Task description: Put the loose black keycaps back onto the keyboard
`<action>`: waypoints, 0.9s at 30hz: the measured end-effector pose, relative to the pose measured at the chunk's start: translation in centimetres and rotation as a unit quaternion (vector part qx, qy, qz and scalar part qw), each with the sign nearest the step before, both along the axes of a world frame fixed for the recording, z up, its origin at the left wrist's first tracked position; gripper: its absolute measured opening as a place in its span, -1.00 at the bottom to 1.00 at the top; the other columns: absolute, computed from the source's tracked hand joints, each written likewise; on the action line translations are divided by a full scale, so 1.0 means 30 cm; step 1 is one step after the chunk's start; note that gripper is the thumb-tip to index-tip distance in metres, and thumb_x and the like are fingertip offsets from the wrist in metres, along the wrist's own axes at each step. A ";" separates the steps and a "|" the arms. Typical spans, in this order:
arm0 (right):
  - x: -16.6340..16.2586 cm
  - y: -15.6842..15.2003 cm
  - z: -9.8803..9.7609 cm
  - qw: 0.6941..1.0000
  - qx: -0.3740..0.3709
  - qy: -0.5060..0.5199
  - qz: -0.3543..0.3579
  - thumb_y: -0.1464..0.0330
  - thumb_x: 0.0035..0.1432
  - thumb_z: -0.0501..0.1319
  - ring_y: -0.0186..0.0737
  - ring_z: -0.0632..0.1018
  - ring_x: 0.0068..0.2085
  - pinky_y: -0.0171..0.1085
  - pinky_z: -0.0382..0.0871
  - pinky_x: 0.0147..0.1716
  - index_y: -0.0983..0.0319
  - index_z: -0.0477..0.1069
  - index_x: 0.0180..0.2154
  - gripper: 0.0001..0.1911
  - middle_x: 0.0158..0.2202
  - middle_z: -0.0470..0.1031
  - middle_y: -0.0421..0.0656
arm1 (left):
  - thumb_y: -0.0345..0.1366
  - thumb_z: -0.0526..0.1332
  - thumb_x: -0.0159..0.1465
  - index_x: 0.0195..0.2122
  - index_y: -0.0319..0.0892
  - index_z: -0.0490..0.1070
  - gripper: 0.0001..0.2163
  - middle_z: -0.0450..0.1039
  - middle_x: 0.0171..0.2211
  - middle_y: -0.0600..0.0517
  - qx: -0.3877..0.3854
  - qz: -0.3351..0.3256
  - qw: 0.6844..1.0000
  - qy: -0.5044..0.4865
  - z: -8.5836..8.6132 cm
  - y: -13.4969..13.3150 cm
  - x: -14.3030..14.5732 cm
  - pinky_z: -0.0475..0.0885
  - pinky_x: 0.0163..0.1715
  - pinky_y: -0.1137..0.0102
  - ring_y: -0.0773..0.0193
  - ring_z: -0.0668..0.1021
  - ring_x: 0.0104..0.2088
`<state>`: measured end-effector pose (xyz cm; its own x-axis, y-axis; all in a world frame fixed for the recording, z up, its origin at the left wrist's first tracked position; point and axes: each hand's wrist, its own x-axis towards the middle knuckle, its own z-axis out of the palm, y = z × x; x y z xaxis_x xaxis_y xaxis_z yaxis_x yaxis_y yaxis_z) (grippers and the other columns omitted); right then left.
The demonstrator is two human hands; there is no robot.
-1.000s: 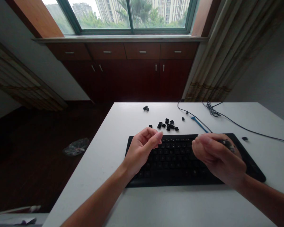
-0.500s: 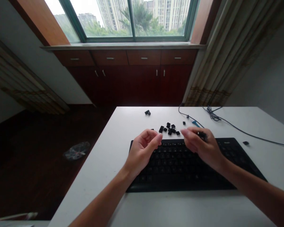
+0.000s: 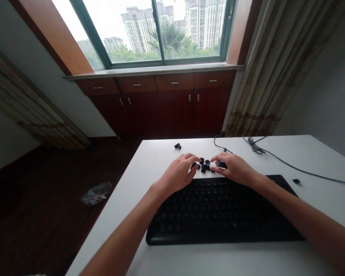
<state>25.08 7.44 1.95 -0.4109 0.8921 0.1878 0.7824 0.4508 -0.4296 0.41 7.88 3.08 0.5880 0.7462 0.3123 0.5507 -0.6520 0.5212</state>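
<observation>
My left hand [image 3: 181, 171] reaches over the keyboard's back edge, thumb and fingers apart at the left side of a small pile of loose black keycaps [image 3: 203, 168]. On the pile's right side is my right hand [image 3: 232, 166], its thumb and forefinger spread. A small dark brush-like thing [image 3: 220, 164] is tucked inside that hand; its exact shape is mostly hidden. Below both hands lies the black keyboard [image 3: 207, 214], its rows of keys facing up and its upper right partly covered by my right forearm.
More keycaps [image 3: 177, 146] lie by the table's far edge, and one keycap [image 3: 296, 181] sits right of the keyboard. A bundled cable [image 3: 255, 145] crosses the back right of the white table [image 3: 123, 214]. A clear plastic bag [image 3: 96, 193] rests on the floor at left.
Both hands have moved toward the keycap pile, and their pinched fingers have spread apart. The view has tilted upward slightly. A blue piece behind the right hand no longer shows.
</observation>
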 end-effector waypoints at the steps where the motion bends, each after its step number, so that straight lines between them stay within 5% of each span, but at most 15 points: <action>1: -0.005 0.008 -0.005 1.000 0.002 -0.007 0.000 0.24 0.26 0.21 -0.09 0.59 -0.15 -0.17 0.42 -0.12 0.17 0.54 -0.04 -0.71 -0.11 0.59 -0.07 | -0.38 0.15 0.34 0.02 -0.19 0.47 -0.74 0.50 -0.02 -0.18 0.006 0.000 1.000 0.016 -0.007 0.023 0.012 0.41 0.00 0.15 0.02 0.54 -0.03; 9: -0.004 0.075 -0.021 0.997 0.003 -0.068 0.023 0.33 0.22 0.21 -0.17 0.59 -0.25 -0.28 0.34 -0.29 0.03 0.51 0.03 -0.66 -0.11 0.55 -0.16 | -0.36 0.19 0.31 0.02 -0.24 0.52 -0.72 0.55 -0.05 -0.19 0.012 -0.011 0.995 0.098 -0.051 0.122 0.090 0.43 0.01 0.16 -0.01 0.57 -0.07; 15: 0.018 0.076 -0.028 0.996 0.005 -0.088 0.016 0.23 0.30 0.16 -0.19 0.58 -0.28 -0.28 0.31 -0.33 0.10 0.54 -0.08 -0.76 -0.10 0.54 -0.13 | -0.36 0.17 0.34 -0.06 -0.18 0.56 -0.77 0.57 -0.11 -0.11 0.006 -0.002 0.993 0.116 -0.066 0.141 0.084 0.46 -0.08 0.30 0.13 0.60 -0.18; 27: 0.011 0.072 -0.011 0.994 0.017 -0.092 0.062 0.26 0.27 0.21 -0.17 0.58 -0.27 -0.27 0.30 -0.33 0.04 0.49 0.05 -0.68 -0.09 0.52 -0.15 | -0.41 0.20 0.28 -0.07 -0.12 0.53 -0.77 0.59 -0.18 -0.02 -0.004 0.007 0.993 0.116 -0.074 0.144 0.075 0.48 -0.18 0.37 0.19 0.61 -0.23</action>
<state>25.42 9.59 1.61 -0.5471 0.8271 0.1289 0.7838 0.5603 -0.2678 2.65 12.21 0.85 0.6325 0.7570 0.1640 0.6654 -0.6395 0.3851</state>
